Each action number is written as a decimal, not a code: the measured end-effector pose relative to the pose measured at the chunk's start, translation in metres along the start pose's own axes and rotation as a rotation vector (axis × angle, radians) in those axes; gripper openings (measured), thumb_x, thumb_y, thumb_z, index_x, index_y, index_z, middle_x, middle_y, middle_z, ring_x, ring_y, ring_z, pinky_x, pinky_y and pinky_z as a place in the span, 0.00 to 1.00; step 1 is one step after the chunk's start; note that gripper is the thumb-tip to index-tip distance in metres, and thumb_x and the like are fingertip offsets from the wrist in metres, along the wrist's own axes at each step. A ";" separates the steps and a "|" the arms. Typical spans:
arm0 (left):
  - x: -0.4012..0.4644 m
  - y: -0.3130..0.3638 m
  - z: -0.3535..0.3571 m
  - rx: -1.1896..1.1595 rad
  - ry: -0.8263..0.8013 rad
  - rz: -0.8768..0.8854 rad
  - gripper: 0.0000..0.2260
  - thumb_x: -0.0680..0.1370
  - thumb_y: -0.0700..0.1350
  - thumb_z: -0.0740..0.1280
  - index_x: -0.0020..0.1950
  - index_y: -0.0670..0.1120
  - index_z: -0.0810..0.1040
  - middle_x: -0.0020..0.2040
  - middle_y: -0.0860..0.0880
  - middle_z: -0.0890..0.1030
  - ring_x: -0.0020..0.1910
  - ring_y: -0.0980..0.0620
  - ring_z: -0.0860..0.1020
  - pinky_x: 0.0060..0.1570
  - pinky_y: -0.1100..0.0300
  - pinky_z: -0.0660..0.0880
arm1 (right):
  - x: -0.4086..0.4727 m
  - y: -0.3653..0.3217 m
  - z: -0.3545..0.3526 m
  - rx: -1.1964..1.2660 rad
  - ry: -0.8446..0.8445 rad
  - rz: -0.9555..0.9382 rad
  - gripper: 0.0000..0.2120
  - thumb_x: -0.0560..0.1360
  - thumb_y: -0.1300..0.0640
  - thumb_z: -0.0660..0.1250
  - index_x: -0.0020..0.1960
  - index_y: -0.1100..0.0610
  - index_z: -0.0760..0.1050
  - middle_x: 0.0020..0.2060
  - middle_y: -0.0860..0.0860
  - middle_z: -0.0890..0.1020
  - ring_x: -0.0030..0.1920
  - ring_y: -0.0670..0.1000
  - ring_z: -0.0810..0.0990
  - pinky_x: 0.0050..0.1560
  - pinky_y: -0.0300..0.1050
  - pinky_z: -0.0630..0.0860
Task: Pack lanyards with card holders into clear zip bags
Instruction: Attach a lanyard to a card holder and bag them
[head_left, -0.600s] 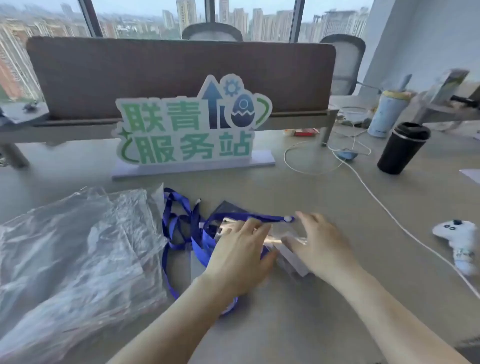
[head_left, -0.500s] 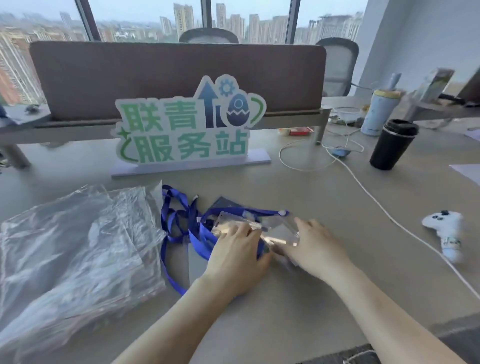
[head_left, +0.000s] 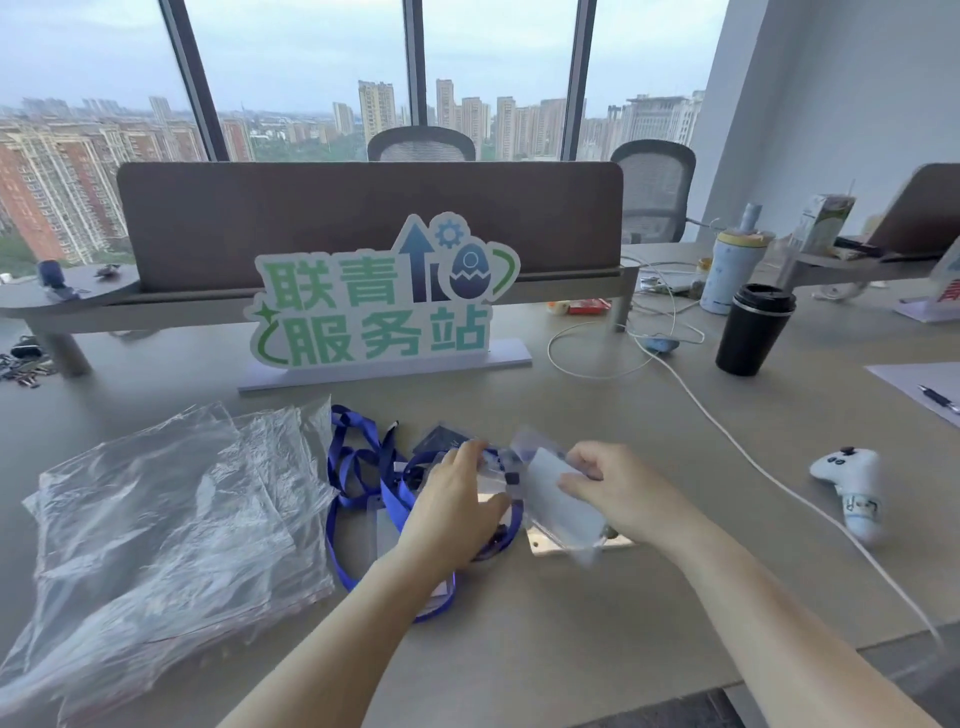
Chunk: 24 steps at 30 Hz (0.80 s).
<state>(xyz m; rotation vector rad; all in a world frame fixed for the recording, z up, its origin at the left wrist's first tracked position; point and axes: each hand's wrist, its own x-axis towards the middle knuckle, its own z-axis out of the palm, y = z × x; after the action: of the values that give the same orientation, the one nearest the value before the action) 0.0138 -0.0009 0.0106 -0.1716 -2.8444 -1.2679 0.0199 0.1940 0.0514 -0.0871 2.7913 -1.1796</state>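
Blue lanyards (head_left: 358, 467) lie tangled in the middle of the desk, with clear card holders among them. My left hand (head_left: 452, 514) rests on the pile, fingers closed on a lanyard strap next to its clip. My right hand (head_left: 618, 493) pinches a clear card holder (head_left: 556, 499) with a white insert, lifted and tilted above the desk. Another clear holder (head_left: 545, 543) lies flat beneath it. A heap of clear zip bags (head_left: 161, 519) covers the desk to the left of the lanyards.
A green-and-white sign (head_left: 374, 306) stands behind the lanyards before a brown partition (head_left: 311, 218). A black cup (head_left: 753, 332), a white bottle (head_left: 732, 270) and a white cable (head_left: 727, 431) are at the right, with a white controller-shaped toy (head_left: 852, 488) near the desk edge.
My right hand has lifted a card holder off the pile and tilted it up. My left hand stays on the lanyards. The head view has tilted upward.
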 end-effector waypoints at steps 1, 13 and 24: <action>0.001 0.008 -0.006 -0.216 -0.073 -0.005 0.27 0.73 0.49 0.68 0.70 0.53 0.64 0.62 0.53 0.75 0.60 0.52 0.75 0.61 0.54 0.72 | -0.006 -0.006 -0.008 0.099 0.000 -0.032 0.07 0.77 0.55 0.67 0.43 0.58 0.76 0.35 0.55 0.79 0.32 0.49 0.72 0.27 0.40 0.70; -0.025 0.077 -0.036 -0.545 -0.065 0.251 0.14 0.83 0.47 0.55 0.50 0.46 0.80 0.27 0.53 0.71 0.28 0.51 0.68 0.37 0.56 0.70 | -0.036 -0.073 -0.074 0.352 0.451 -0.229 0.07 0.78 0.52 0.65 0.43 0.53 0.77 0.34 0.48 0.82 0.20 0.47 0.73 0.21 0.38 0.67; -0.035 0.110 -0.106 0.028 -0.056 0.473 0.11 0.79 0.47 0.63 0.42 0.42 0.78 0.31 0.51 0.72 0.27 0.59 0.67 0.30 0.67 0.66 | -0.056 -0.101 -0.097 -0.523 -0.108 -0.329 0.13 0.71 0.45 0.73 0.55 0.41 0.83 0.42 0.39 0.85 0.46 0.40 0.81 0.55 0.46 0.77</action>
<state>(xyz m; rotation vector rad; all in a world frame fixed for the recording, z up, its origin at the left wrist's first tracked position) 0.0582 -0.0101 0.1608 -0.8310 -2.6276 -1.1296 0.0642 0.1978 0.1958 -0.6494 2.9794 -0.4332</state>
